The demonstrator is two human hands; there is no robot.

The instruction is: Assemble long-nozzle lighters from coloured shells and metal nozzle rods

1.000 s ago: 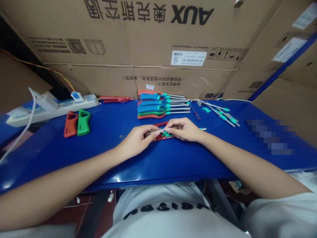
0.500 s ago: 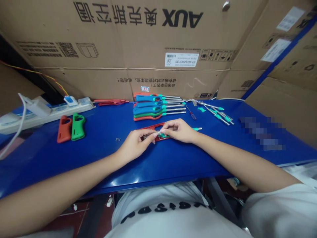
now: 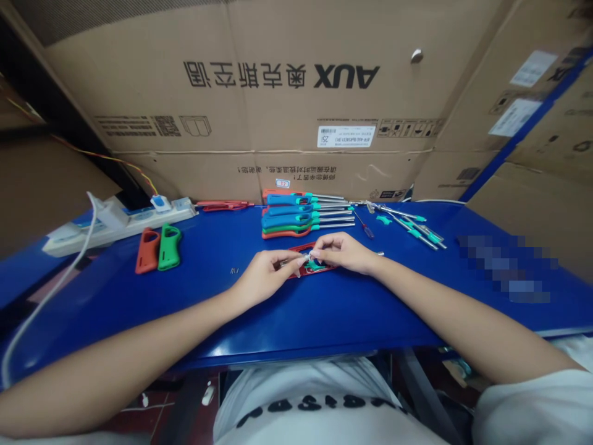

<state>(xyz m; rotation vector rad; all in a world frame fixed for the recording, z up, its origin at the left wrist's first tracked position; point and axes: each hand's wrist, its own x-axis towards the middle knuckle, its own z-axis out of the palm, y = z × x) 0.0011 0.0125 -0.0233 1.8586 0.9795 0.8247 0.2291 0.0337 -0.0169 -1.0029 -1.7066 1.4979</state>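
In the head view my left hand [image 3: 266, 272] is closed, thumb and fingers pinching a slim, shiny lighter part [image 3: 283, 262] whose exact kind I cannot make out. My right hand [image 3: 345, 252] pinches at the tip of that part, its fingertips almost touching my left thumb; what lies between them is too small to tell. Right under both hands is an open red lighter handle shell [image 3: 328, 269], flat on the table and partly covered. Inside it shows a green trigger piece [image 3: 315, 264]. A metal tube end [image 3: 380, 254] sticks out beyond my right hand.
Behind my hands lie several long-necked lighters [image 3: 285, 216] in a row. Right of them are a screwdriver [image 3: 364, 224] and loose metal tubes [image 3: 419, 230]. Orange [image 3: 147, 250] and green [image 3: 169, 247] handle shells, small pins [image 3: 235, 271] and a power strip [image 3: 178, 213] are left.
The camera view has shifted, so everything sits lower and slightly to the right. Both hands keep nearly the same pinch over the red shell.
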